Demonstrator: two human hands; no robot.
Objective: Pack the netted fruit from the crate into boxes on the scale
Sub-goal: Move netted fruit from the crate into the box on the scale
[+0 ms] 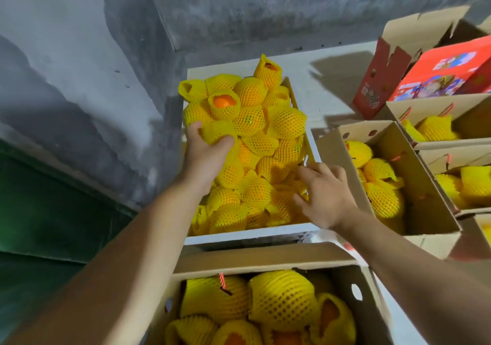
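Observation:
A white crate [249,234] in front of me is heaped with oranges in yellow foam nets [265,121]. My left hand [203,153] grips one netted orange [216,131] at the left side of the heap, thumb and fingers curled round it. My right hand [322,193] hovers over the crate's right side with fingers spread and holds nothing. Just below me stands an open cardboard box [268,258] that holds several netted fruit [281,299]. No scale shows under it.
More open cardboard boxes [422,185] with netted fruit stand on the right, one behind another. A red printed carton [451,68] sits at the back right. A grey concrete wall runs on the left and behind, with a green band low on the left.

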